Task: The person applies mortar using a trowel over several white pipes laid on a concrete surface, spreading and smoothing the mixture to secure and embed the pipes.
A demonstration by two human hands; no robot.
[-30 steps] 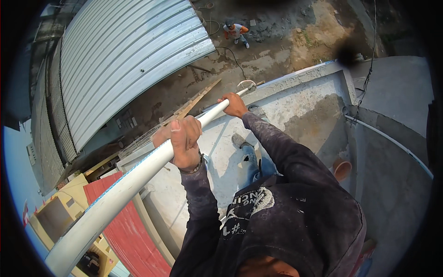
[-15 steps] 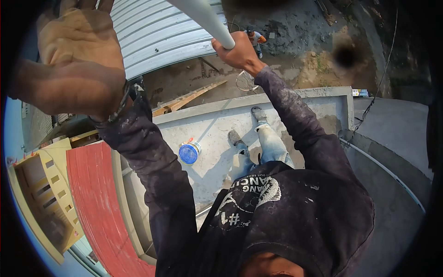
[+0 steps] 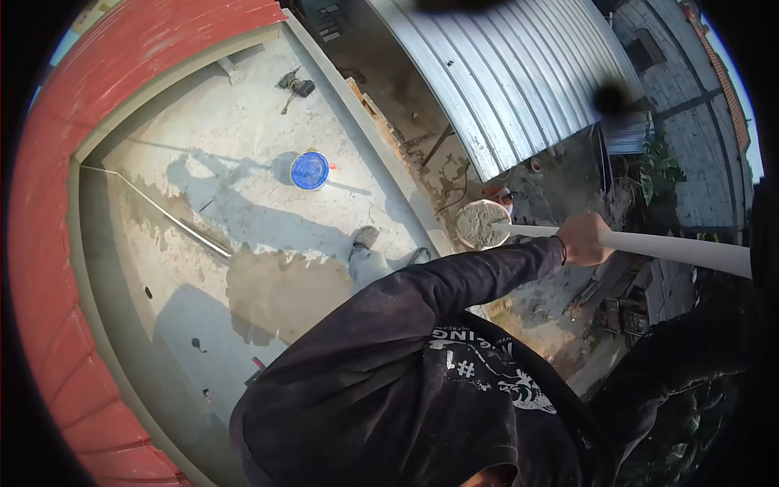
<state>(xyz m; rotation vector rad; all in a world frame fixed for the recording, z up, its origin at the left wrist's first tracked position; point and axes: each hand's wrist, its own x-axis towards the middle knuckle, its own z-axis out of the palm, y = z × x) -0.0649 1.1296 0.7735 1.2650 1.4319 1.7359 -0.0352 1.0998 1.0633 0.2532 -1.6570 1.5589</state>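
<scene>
The long white pipe (image 3: 673,247) runs level from the frame's right edge to a bucket of grey mortar (image 3: 482,224) just beyond the left hand (image 3: 583,239), whose fingers wrap tightly around it. The right hand is out of sight. Farther left, a blue bucket (image 3: 310,170) stands on the concrete roof (image 3: 203,268).
</scene>
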